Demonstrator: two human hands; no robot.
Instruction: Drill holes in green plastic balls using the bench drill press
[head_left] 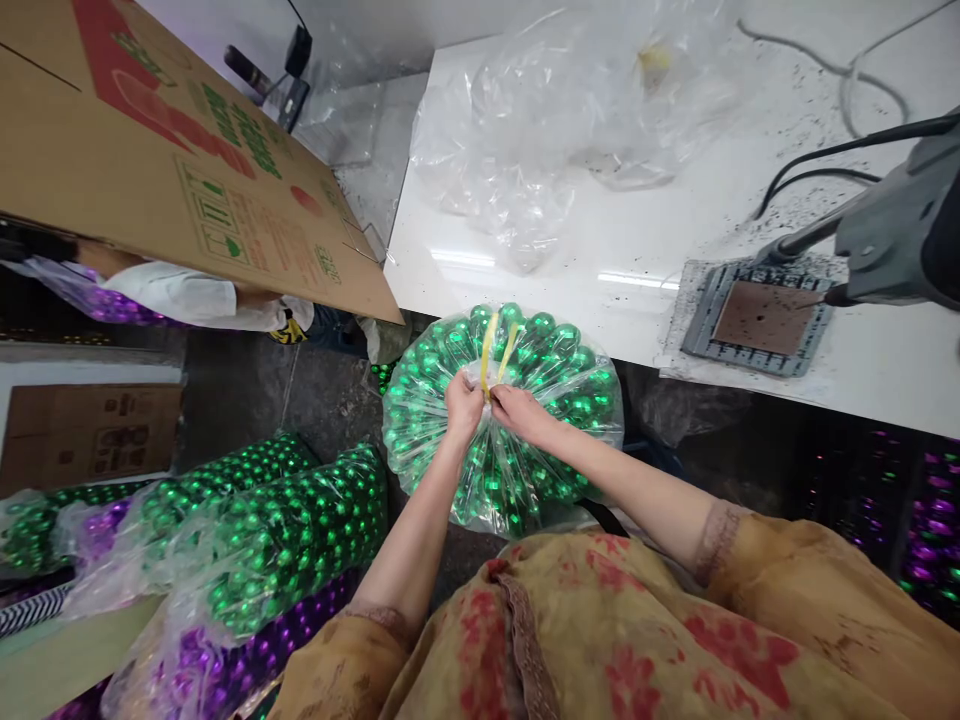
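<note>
We squeeze the bunched top of a clear bag of green balls with our left hand. Our right hand pinches the yellow strip.

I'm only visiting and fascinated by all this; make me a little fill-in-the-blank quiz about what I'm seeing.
1. The left hand and right hand meet at the gathered neck of a clear bag holding shiny ____ balls.
2. The strip at the hands is coloured ____.
3. The big printed box at upper left is made of ____.
4. The table under the crumpled plastic is ____.

Missing words: green; yellow; cardboard; white.
</note>
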